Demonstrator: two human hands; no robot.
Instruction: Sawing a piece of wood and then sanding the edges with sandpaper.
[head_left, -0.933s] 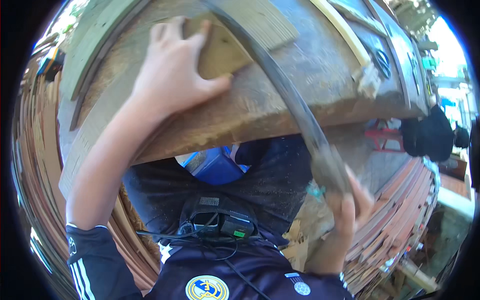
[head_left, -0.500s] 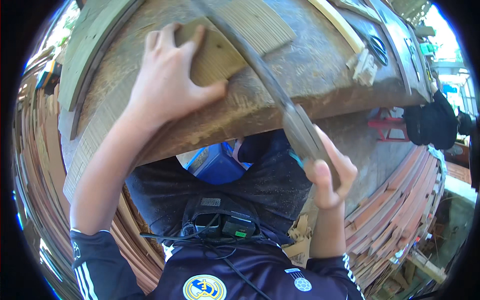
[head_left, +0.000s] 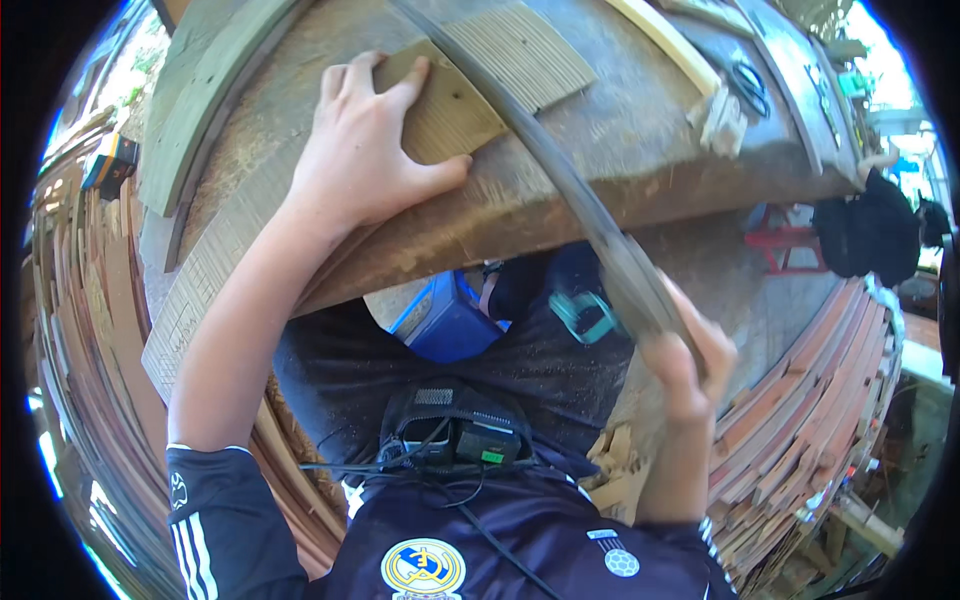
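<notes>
My left hand (head_left: 365, 150) lies spread with its palm down on a small ridged wooden board (head_left: 455, 118), fingers apart and thumb stretched along its near edge. In my right hand (head_left: 690, 365), closed round the wooden handle, is a handsaw (head_left: 560, 165). Its long narrow blade slants up and left across the workbench (head_left: 560, 215), seen nearly edge-on, so the teeth cannot be made out. The blade passes between the board under my left hand and another ridged wooden piece (head_left: 525, 60) on its right.
Curved wooden pieces (head_left: 205, 110) rest at the bench's left. Scissors (head_left: 750, 88) and wood scraps (head_left: 722, 122) lie to the right. Below are a blue container (head_left: 450, 320) and a teal object (head_left: 583, 317). Timber stacks (head_left: 790, 390) flank me. A person in dark clothes (head_left: 868, 225) is at far right.
My right hand has drawn the handsaw slightly back toward me and to the right. My left hand stays spread on the board. The whole view has shifted a little.
</notes>
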